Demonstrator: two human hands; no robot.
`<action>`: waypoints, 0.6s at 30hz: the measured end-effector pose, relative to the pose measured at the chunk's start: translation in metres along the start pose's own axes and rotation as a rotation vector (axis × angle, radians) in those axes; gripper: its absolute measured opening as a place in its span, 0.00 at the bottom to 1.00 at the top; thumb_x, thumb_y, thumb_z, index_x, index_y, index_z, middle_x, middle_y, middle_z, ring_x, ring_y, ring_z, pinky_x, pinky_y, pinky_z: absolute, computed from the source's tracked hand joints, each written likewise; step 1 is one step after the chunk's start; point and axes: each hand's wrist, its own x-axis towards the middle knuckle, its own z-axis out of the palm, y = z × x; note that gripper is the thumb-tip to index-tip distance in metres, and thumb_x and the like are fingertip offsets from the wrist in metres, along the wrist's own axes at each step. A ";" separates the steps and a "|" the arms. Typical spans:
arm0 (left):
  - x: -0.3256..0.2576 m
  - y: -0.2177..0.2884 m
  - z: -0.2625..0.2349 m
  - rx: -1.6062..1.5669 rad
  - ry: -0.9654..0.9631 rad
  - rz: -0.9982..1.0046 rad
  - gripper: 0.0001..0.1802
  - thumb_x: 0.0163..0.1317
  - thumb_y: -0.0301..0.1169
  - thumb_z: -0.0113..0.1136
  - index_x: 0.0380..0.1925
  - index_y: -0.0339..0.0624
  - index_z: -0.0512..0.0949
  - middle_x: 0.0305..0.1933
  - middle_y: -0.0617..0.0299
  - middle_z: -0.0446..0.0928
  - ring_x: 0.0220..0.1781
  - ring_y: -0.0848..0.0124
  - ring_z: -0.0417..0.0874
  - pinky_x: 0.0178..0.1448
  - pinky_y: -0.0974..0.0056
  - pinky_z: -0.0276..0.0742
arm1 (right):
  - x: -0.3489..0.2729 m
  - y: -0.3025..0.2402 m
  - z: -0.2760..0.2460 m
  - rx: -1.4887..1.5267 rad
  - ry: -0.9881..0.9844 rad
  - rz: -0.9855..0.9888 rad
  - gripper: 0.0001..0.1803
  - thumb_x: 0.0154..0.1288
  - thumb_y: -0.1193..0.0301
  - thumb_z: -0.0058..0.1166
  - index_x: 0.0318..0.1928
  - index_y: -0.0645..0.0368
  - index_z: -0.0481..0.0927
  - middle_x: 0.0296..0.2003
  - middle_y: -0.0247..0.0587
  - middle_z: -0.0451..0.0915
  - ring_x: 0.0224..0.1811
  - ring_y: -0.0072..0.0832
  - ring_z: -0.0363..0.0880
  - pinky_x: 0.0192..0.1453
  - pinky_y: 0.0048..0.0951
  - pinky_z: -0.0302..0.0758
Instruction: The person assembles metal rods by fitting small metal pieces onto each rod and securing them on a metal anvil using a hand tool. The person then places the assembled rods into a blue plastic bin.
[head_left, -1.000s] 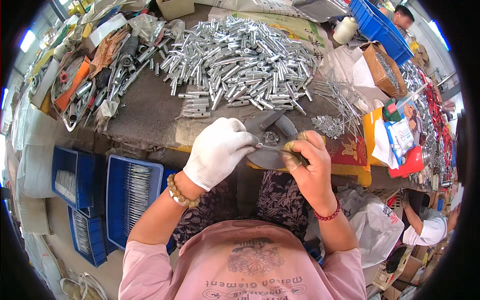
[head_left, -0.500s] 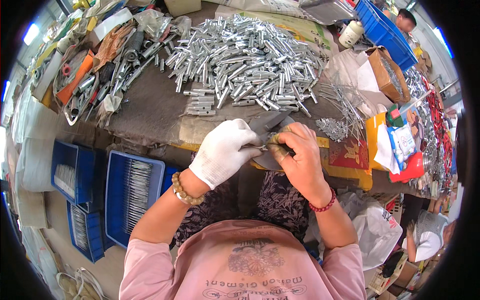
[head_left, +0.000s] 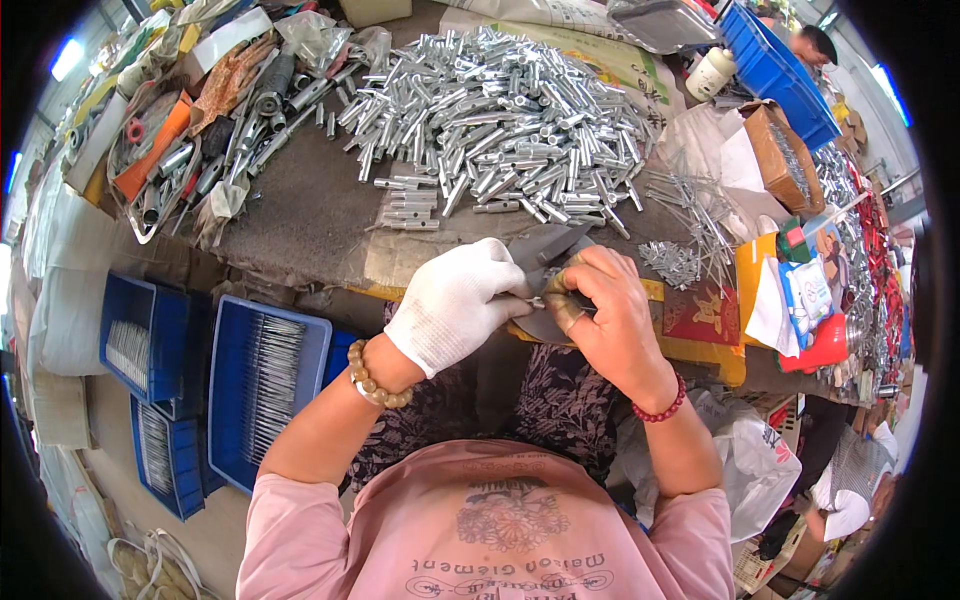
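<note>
My left hand (head_left: 462, 305), in a white knit glove, is closed with thumb and fingers pinching a small silver metal piece (head_left: 537, 301), mostly hidden by the glove. Right beside that piece, my bare right hand (head_left: 612, 315) is closed, its thumb and fingertips pressed together; what they hold is too small to make out. Behind both hands, a dark flat metal fixture (head_left: 548, 246) with a pointed end stands at the bench edge. Beyond it lies a big heap of silver metal tubes (head_left: 505, 120), with several tubes lined up in a short row (head_left: 408, 208) at its near left.
Hand tools and an orange-handled tool (head_left: 150, 150) crowd the far left. Small metal pins (head_left: 672, 262) and thin rods (head_left: 700, 215) lie to the right. Blue bins (head_left: 222, 400) with rods stand low at left. Other people (head_left: 850, 480) are at the right edge.
My right hand has shifted slightly right and down, and the silver piece between the hands shows a little more. The left hand keeps its pinch. The whole view has shifted slightly.
</note>
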 end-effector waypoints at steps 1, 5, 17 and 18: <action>0.001 0.001 -0.001 0.000 -0.001 -0.001 0.08 0.56 0.30 0.78 0.35 0.47 0.88 0.39 0.60 0.80 0.45 0.58 0.86 0.51 0.58 0.81 | 0.000 0.000 0.000 -0.017 0.006 -0.014 0.09 0.54 0.77 0.70 0.35 0.59 0.82 0.37 0.40 0.77 0.43 0.43 0.79 0.50 0.44 0.71; 0.001 0.002 0.000 -0.005 -0.005 -0.008 0.09 0.55 0.29 0.78 0.35 0.46 0.88 0.39 0.59 0.80 0.45 0.57 0.86 0.50 0.57 0.81 | 0.003 -0.009 0.000 -0.133 0.008 -0.073 0.10 0.52 0.78 0.69 0.35 0.59 0.82 0.38 0.40 0.76 0.44 0.43 0.78 0.52 0.45 0.73; 0.000 -0.004 0.004 -0.037 0.005 0.015 0.08 0.55 0.27 0.78 0.35 0.44 0.88 0.38 0.59 0.80 0.45 0.57 0.85 0.51 0.57 0.81 | -0.014 -0.012 -0.024 -0.220 0.077 0.054 0.19 0.57 0.74 0.72 0.50 0.57 0.87 0.40 0.40 0.79 0.48 0.42 0.81 0.55 0.43 0.77; 0.000 -0.004 0.004 -0.036 0.006 0.015 0.08 0.55 0.27 0.78 0.35 0.44 0.88 0.38 0.59 0.80 0.45 0.58 0.85 0.51 0.57 0.81 | -0.017 -0.012 -0.031 -0.310 0.103 0.104 0.19 0.57 0.75 0.72 0.51 0.57 0.88 0.41 0.41 0.81 0.47 0.45 0.83 0.55 0.44 0.78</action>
